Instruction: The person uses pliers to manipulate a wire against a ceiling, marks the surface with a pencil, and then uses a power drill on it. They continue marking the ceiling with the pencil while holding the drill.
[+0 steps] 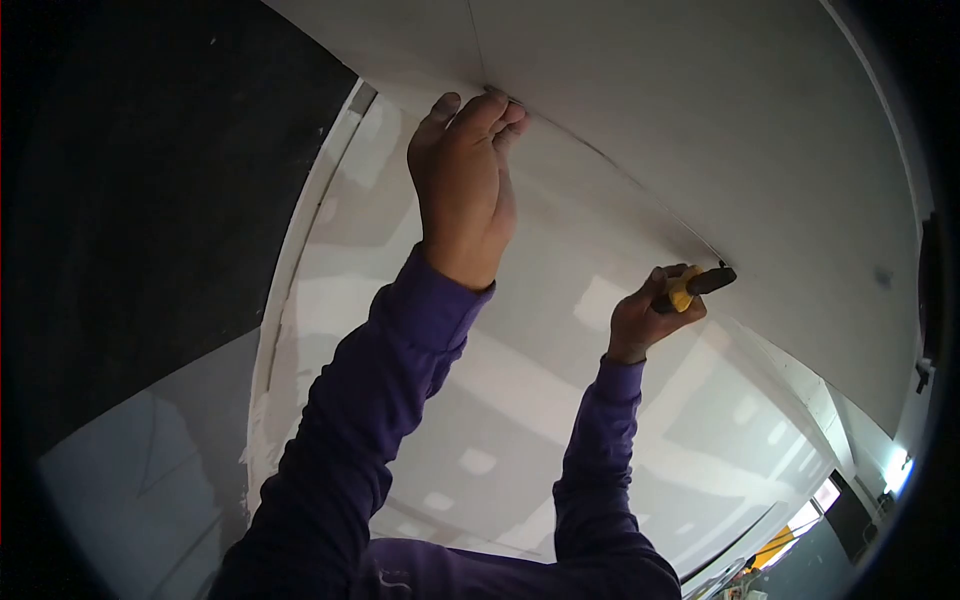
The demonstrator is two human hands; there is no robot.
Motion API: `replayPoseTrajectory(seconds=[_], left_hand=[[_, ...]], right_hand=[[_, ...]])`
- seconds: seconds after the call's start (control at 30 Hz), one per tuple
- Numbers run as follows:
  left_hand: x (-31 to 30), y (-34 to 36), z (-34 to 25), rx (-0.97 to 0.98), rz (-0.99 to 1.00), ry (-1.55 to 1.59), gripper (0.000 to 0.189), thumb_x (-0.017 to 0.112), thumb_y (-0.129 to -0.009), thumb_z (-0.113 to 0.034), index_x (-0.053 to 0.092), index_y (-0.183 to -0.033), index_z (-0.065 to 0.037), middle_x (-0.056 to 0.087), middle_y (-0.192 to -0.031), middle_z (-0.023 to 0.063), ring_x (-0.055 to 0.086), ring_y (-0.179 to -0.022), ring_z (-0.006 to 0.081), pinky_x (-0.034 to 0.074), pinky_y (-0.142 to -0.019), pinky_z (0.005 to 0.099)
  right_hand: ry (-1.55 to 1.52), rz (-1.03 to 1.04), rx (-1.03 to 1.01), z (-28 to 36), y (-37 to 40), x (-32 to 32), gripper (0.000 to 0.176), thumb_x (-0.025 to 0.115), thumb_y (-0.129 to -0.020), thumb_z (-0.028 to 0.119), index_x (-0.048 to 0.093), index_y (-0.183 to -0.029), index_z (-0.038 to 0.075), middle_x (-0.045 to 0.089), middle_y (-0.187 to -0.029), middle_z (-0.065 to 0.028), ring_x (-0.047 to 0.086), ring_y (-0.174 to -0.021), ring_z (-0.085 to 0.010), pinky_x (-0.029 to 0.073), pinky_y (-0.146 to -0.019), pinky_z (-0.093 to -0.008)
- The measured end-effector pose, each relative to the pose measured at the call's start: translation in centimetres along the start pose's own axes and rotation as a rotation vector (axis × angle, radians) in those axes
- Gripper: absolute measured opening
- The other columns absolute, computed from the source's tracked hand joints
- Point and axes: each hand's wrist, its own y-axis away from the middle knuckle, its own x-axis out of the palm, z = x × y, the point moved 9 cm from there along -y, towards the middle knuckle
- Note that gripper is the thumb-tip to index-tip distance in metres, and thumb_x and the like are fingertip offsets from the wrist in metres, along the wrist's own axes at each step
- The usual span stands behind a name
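Head view: looks up at a white panel [700,120] above a wall [520,400].
Left hand [465,185]: fingers bent, tips pressed to the seam [600,152], gripping nothing.
Right hand [648,320]: closed around a yellow-and-black tool [695,284].
Tool: tip touches the seam, well right of the left hand.

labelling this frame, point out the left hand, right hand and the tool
left hand [465,185]: head view, back of the hand
right hand [638,325]: head view, heel of the hand, under the tool
tool [684,289]: head view, yellow grip
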Motion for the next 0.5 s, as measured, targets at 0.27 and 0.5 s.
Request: replayPoseTrajectory(seconds=[0.27, 0.5], left_hand=[[0.0, 0.1, -0.2, 0.01, 0.009, 0.001, 0.008, 0.062, -0.089, 0.001, 0.057, -0.086, -0.005, 0.064, -0.087, 0.0065, 0.063, -0.086, 0.0185, 0.05, -0.096, 0.0388], [0.1, 0.0, -0.2, -0.021, 0.035, -0.014, 0.009, 0.062, -0.089, 0.001, 0.057, -0.086, -0.006, 0.065, -0.088, 0.0069, 0.064, -0.085, 0.0182, 0.05, -0.096, 0.0378]], right_hand=[[-0.083, 0.057, 0.049, -0.9, 0.8, 1.0, 0.044, 0.065, -0.091, -0.002, 0.032, -0.12, 0.001, 0.055, -0.115, -0.0157, 0.058, -0.102, -0.0202, 0.048, -0.089, -0.0311], [-0.231, -0.16, 0.024, -0.7, 0.6, -1.8, 0.033, 0.057, -0.095, 0.002, 0.028, -0.111, 0.004, 0.056, -0.114, -0.0191, 0.06, -0.095, -0.0176, 0.051, -0.079, -0.027]])
